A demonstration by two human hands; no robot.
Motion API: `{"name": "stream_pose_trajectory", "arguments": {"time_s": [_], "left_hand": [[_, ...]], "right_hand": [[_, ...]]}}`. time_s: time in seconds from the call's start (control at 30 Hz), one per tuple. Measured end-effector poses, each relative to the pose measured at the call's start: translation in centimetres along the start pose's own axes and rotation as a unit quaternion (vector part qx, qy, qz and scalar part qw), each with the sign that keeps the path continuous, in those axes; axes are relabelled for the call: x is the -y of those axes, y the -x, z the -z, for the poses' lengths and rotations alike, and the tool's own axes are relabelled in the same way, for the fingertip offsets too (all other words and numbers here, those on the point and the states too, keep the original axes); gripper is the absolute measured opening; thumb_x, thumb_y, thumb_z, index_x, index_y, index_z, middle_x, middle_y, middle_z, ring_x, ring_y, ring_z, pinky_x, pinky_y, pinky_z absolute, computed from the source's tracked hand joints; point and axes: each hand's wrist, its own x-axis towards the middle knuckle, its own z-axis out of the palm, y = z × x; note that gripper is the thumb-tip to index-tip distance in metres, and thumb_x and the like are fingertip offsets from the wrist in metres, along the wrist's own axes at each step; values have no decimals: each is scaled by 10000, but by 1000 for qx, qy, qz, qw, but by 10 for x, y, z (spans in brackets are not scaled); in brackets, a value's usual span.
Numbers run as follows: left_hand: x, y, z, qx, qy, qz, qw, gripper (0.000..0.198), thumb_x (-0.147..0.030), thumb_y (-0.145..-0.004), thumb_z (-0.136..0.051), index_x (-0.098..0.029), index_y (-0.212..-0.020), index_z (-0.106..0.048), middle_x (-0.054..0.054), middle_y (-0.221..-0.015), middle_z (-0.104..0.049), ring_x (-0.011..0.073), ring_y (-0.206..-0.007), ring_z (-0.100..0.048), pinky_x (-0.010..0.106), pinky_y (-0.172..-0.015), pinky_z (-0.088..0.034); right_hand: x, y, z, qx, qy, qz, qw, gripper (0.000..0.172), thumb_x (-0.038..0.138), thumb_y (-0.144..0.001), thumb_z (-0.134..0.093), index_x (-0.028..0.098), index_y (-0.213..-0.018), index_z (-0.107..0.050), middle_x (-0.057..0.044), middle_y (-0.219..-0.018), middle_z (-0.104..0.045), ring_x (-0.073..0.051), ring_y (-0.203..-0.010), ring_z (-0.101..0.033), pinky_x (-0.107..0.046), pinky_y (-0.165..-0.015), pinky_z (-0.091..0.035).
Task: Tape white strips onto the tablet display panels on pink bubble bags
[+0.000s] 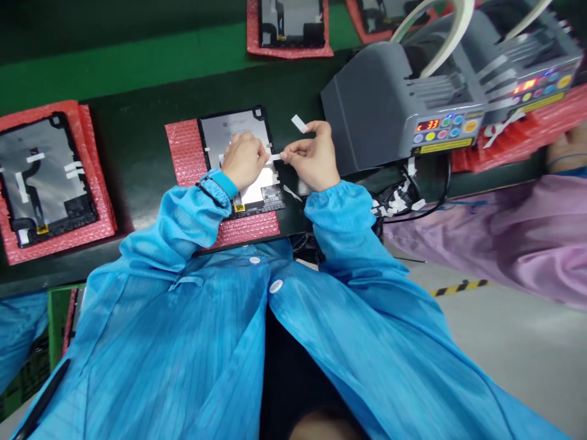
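Note:
On the dark bench in front of me lies a flat tablet-like screen panel [236, 125] with a silver back and black frame, on red bubble wrap [186, 150]. My left hand [245, 162] rests over its middle, fingers curled and closed; what lies under them is hidden. At the panel's right edge my right hand [316, 156] pinches a short strip of white tape [274, 157] between thumb and finger. The strip reaches to my left fingertips. Another white tape piece [299, 123] sticks out from a raised fingertip of the right hand. Small white tabs sit along the panel's edges.
Grey tape dispensers [380, 104] with lit displays stand at the right. A similar panel [46, 177] lies on bubble wrap at the left, another panel [292, 24] at the back. Cables with tape scraps [398, 201] hang by the bench edge. A co-worker's pink sleeve [504, 232] is at right.

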Motion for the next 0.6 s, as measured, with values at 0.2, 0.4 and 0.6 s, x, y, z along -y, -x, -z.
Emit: {"name": "stream_pose_trajectory", "arguments": {"time_s": [0.2,0.4,0.6], "left_hand": [[-7,0,-7,12,-45,40,998,208,-255,-960,-508,-174,-913,-694,146,-1192,-616,357,-1261,-474,494,-1059,-395],[-6,-1,-12,22,-58,45,997,240,-278,-981,-490,-154,-984,-696,152,-1202,-607,363,-1274,-463,496,-1067,-369],[-9,2,-10,32,-65,43,996,243,-282,-986,-489,-147,-997,-690,147,-1207,-603,356,-1276,-457,480,-1072,-357]], "right_hand": [[-17,-13,3,24,90,-20,995,528,97,-668,-736,274,-934,-316,122,-605,-585,-116,-569,-597,-275,-600,-498],[-16,-10,6,22,136,-23,990,503,134,-674,-736,265,-992,-369,74,-651,-632,-176,-644,-642,-358,-694,-538],[-7,-7,4,41,165,-33,985,436,224,-720,-745,267,-1013,-425,32,-715,-674,-190,-687,-653,-374,-742,-551]]}}
